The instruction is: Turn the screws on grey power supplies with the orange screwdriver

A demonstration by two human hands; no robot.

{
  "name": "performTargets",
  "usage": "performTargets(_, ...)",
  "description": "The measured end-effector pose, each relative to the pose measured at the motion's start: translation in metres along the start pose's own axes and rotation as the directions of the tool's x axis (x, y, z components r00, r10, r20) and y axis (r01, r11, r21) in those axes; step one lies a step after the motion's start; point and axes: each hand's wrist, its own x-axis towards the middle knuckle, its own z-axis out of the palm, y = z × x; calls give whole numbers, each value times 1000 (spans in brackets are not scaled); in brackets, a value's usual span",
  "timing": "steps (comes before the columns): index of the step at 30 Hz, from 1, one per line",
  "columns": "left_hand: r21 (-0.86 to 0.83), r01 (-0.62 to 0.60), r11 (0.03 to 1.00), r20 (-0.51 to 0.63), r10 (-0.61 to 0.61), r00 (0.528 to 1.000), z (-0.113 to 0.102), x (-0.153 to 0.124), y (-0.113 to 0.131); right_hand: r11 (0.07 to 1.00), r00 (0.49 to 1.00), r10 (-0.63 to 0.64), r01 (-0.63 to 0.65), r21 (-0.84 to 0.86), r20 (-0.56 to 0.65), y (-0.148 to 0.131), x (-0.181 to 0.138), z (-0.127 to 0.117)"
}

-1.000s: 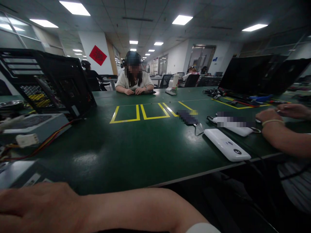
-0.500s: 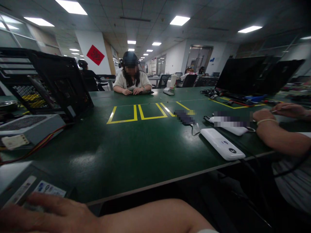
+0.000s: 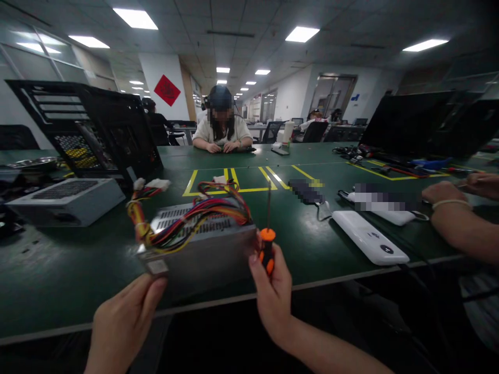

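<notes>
A grey metal computer power supply unit (image 3: 210, 259) is right before me at the table's near edge, a bundle of coloured cables (image 3: 202, 218) lying over its vented top. My left hand (image 3: 127, 311) pinches its lower left corner between thumb and fingers. At the opposite end, my right hand (image 3: 275, 296) is closed round the orange and black handle of a screwdriver (image 3: 267, 244), whose shaft points upward. The right thumb lies against the unit's right side; whether those fingers also bear its weight I cannot tell.
Another power supply (image 3: 70, 202) lies on the green table (image 3: 218, 311) at left, before an open black computer case (image 3: 113, 130). White power banks (image 3: 368, 236) and a phone lie at right, near a co-worker's arms (image 3: 460, 208). Another person (image 3: 222, 124) sits opposite.
The power supply with cables has come into view at centre, held by both hands. My right hand now shows a screwdriver. The view has shifted slightly left.
</notes>
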Motion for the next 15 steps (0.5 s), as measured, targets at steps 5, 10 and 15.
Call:
performTargets(5,102,3,995,244,-28,969,3,68,58,1000,997,13,-13,3,-74,10,57,-15)
performTargets(10,183,129,975,349,-187,918,5,132,72,998,997,-61,61,-7,48,26,107,-5)
performTargets(15,59,152,987,416,-163,895,29,178,55,982,1000,9,-10,-187,-6,59,152,9)
